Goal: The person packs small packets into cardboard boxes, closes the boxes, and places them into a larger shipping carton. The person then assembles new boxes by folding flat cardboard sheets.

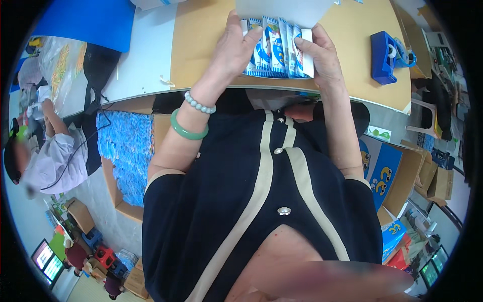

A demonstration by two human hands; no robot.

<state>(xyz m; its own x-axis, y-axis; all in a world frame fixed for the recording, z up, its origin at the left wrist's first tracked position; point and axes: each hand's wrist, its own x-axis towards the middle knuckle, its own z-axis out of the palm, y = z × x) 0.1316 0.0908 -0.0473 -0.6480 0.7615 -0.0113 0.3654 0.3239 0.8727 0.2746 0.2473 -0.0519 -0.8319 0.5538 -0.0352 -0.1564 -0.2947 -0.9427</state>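
My left hand and my right hand together clasp a row of several small blue-and-white sachets, squeezed side by side between the palms. The sachets stand on the tan tabletop near its front edge. A white sheet or pouch lies just behind them, partly under my fingers. My left wrist carries a pale bead bracelet and a green bangle.
A blue tape dispenser sits on the table to the right. A cardboard box full of blue sachets stands at my lower left, more printed cartons at my right. Another person sits far left.
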